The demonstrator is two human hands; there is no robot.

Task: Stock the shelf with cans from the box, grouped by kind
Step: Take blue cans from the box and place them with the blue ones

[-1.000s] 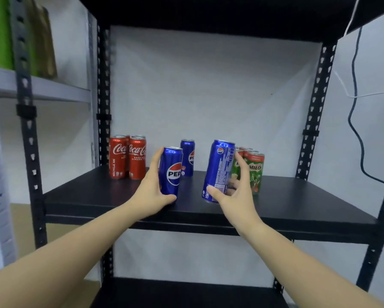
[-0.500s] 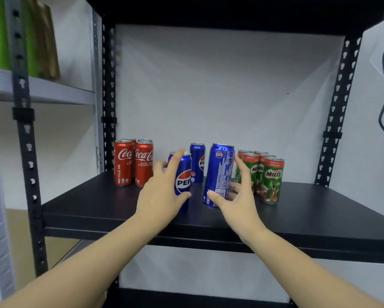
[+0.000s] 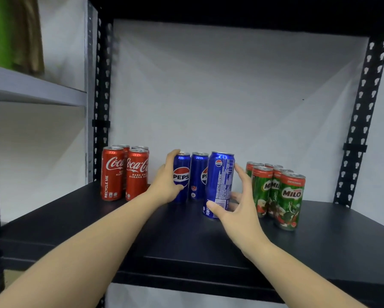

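Your left hand (image 3: 164, 185) grips a blue Pepsi can (image 3: 181, 177); your right hand (image 3: 237, 207) wraps a taller Pepsi can (image 3: 220, 183). Red Coca-Cola cans (image 3: 124, 172) stand at nine o'clock, green Milo cans (image 3: 282, 194) at three.

Black shelf (image 3: 320, 241): red Coca-Cola cans (image 3: 124, 174) upright at 9 o'clock; three blue Pepsi cans (image 3: 199, 175) centre, left one (image 3: 182, 176) and tilted front one (image 3: 220, 185) gripped; green Milo cans (image 3: 277, 192) clustered upright at 3 o'clock.
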